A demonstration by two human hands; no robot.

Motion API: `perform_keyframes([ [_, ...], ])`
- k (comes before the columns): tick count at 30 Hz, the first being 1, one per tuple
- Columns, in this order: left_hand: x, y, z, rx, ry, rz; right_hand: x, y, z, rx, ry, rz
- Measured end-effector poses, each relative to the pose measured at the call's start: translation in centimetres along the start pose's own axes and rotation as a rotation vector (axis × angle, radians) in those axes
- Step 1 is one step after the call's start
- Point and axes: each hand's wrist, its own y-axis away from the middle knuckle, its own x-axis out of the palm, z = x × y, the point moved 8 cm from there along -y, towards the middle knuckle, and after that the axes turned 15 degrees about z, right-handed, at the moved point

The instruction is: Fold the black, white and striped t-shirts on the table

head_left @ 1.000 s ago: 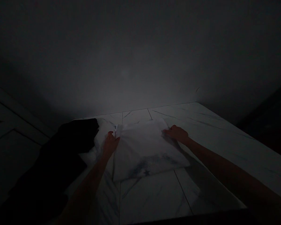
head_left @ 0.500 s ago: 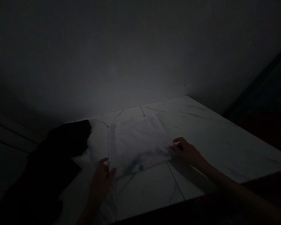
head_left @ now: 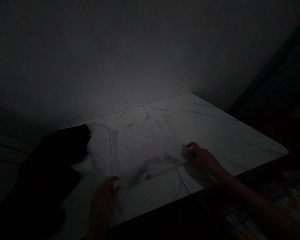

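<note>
The scene is very dim. A thin whitish translucent bag (head_left: 145, 143), with a zip-like strip along its left edge, lies flat on the marble-patterned table (head_left: 215, 133). At its near left corner, my left hand (head_left: 105, 200) pinches the edge between thumb and fingers. My right hand (head_left: 201, 158) has its fingers closed on the bag's right edge, where the material is bunched up. To the left lies a black cloth (head_left: 65, 143), apart from the bag.
Behind the table rises a plain grey wall (head_left: 115, 66). The table's front edge runs below the bag. Some patterned, colourful fabric (head_left: 285, 196) shows dimly at the lower right, beyond that edge.
The view has shifted a little, so the table sits slightly further left and higher. My right hand has gathered up the bag's right edge. My left hand remains at the near left corner.
</note>
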Motion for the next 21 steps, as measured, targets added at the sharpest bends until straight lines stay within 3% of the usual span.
perform_keyframes([
  [2,-1.1,-0.2,-1.5,0.091,-0.124,-0.131,-0.8,0.4,2.3,-0.076,0.157,-0.096],
  [4,-1.3,-1.1,-3.0,0.13,-0.198,-0.197,-0.7,0.3,5.3,-0.241,0.261,-0.171],
  [6,-0.2,-2.3,-4.3,0.171,-0.264,-0.163,0.6,-0.3,7.5,-0.407,0.311,-0.17],
  [8,1.8,-3.1,-4.5,0.191,-0.309,-0.073,2.7,-1.2,8.1,-0.508,0.34,-0.111],
  [10,3.5,-3.3,-3.4,0.167,-0.307,0.022,4.5,-2.0,7.6,-0.553,0.346,-0.038],
  [12,4.1,-3.3,-1.8,0.135,-0.245,0.079,5.2,-2.9,6.5,-0.568,0.318,0.041],
  [14,3.0,-4.1,-0.4,0.089,-0.146,0.087,4.4,-3.9,5.5,-0.53,0.252,0.082],
  [16,0.4,-6.4,1.1,-0.021,-0.038,0.042,2.5,-5.5,5.0,-0.445,0.169,0.063],
  [18,-2.2,-9.9,2.9,-0.196,0.052,0.007,0.3,-7.7,5.3,-0.349,0.105,0.004],
  [21,-4.4,-15.8,5.3,-0.447,0.118,0.039,-1.7,-11.7,7.2,-0.268,0.111,-0.077],
])
